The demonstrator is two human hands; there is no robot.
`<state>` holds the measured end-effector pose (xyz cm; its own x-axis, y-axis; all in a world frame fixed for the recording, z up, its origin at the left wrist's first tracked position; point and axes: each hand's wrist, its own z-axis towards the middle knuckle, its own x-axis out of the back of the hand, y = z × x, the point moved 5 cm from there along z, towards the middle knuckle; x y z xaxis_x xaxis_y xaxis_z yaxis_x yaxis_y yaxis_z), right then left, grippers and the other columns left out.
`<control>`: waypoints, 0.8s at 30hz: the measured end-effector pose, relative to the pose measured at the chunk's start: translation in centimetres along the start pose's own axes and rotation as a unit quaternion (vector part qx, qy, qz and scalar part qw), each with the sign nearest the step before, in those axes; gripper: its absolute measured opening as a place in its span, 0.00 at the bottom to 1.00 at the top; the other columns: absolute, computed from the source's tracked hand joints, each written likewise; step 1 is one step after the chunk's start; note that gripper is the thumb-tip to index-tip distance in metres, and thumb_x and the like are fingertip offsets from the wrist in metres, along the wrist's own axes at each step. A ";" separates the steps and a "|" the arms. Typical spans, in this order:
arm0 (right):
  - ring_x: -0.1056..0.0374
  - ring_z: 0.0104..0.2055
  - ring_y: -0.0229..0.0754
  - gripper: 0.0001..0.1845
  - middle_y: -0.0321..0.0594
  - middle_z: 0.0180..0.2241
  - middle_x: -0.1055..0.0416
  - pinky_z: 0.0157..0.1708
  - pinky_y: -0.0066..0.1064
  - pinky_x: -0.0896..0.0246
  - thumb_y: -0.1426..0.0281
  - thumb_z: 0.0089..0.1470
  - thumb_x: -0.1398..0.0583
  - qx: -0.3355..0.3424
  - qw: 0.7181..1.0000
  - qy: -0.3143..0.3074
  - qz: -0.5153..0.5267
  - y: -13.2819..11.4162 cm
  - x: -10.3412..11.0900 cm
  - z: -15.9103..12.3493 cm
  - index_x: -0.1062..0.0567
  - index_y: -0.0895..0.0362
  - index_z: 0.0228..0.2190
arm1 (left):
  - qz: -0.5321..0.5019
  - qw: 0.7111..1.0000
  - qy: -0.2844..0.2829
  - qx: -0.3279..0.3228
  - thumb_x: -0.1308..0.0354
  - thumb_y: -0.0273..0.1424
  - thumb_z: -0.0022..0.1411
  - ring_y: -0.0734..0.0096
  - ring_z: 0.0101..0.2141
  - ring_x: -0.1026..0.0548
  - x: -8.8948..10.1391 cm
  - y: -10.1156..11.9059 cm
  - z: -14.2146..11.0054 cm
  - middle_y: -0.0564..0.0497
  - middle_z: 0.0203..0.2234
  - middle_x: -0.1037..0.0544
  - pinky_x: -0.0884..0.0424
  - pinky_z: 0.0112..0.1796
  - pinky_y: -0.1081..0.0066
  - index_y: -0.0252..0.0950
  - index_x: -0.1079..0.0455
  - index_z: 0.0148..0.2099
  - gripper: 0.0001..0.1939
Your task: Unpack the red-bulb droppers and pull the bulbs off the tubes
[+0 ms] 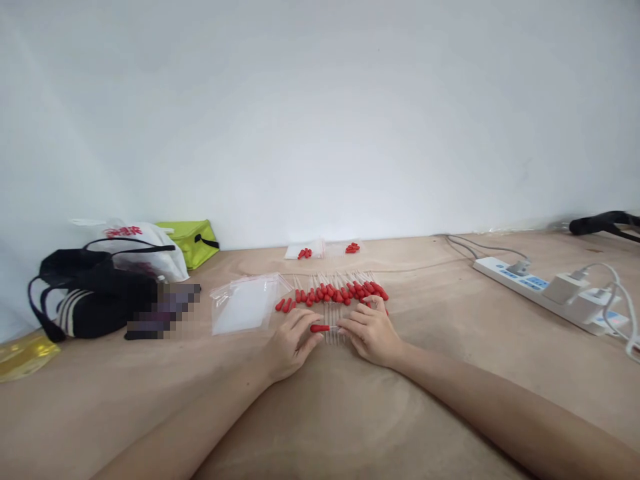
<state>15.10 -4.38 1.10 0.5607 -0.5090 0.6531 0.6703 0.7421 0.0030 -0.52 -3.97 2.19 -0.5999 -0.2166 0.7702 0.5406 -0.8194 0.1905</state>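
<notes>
A dropper with a red rubber bulb [319, 328] lies level between my hands, its clear tube pointing right. My right hand [371, 332] pinches the tube with thumb and fingers. Around the bulb, the thumb and fingers of my left hand [293, 341] are parted, and the bulb shows uncovered between them. Several clear tubes [331, 337] lie side by side beneath the dropper. Just beyond my hands is a row of red-bulbed droppers [340, 292], tubes pointing away. Loose red bulbs [283, 305] lie beside my left fingers.
Clear zip bags [243, 307] lie left of my hands. Two small bags with red bulbs [305, 253] [353, 247] rest by the wall. Left are a black bag [95, 300], a white plastic bag [145, 247] and a green bag [193, 243]. A power strip [540, 290] is right.
</notes>
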 end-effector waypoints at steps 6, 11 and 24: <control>0.47 0.26 0.34 0.11 0.33 0.17 0.37 0.39 0.36 0.59 0.70 0.53 0.49 0.035 0.999 -0.006 0.005 -1.1 0.2 0.0 0.28 0.56 0.25 | 0.044 0.998 0.007 -0.032 0.54 0.32 0.62 0.73 0.25 0.32 -1.0 0.8 0.3 0.52 0.21 0.27 0.38 0.30 0.71 0.35 0.33 0.32 0.11; 0.46 0.26 0.35 0.12 0.33 0.16 0.37 0.39 0.36 0.60 0.71 0.52 0.49 0.028 1.000 -0.011 0.004 0.1 1.1 -0.8 0.28 0.56 0.23 | 0.070 0.996 0.027 -0.038 0.56 0.32 0.62 0.73 0.23 0.33 0.6 -0.4 -0.7 0.52 0.19 0.28 0.38 0.27 0.72 0.35 0.33 0.27 0.15; 0.42 0.26 0.36 0.12 0.35 0.20 0.31 0.34 0.33 0.61 0.75 0.47 0.48 -0.117 0.991 -0.009 -0.059 1.7 1.0 -1.3 0.27 0.55 0.33 | 0.120 0.953 0.143 0.238 0.56 0.32 0.57 0.71 0.28 0.31 3.8 -7.7 -2.2 0.48 0.29 0.32 0.33 0.28 0.72 0.32 0.32 0.41 0.16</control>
<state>17.45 -4.20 0.76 0.4647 -0.5760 0.6725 0.8258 0.5559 -0.0945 -8.28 0.38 2.32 -0.5248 -0.5583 0.6426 0.8480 -0.4087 0.3375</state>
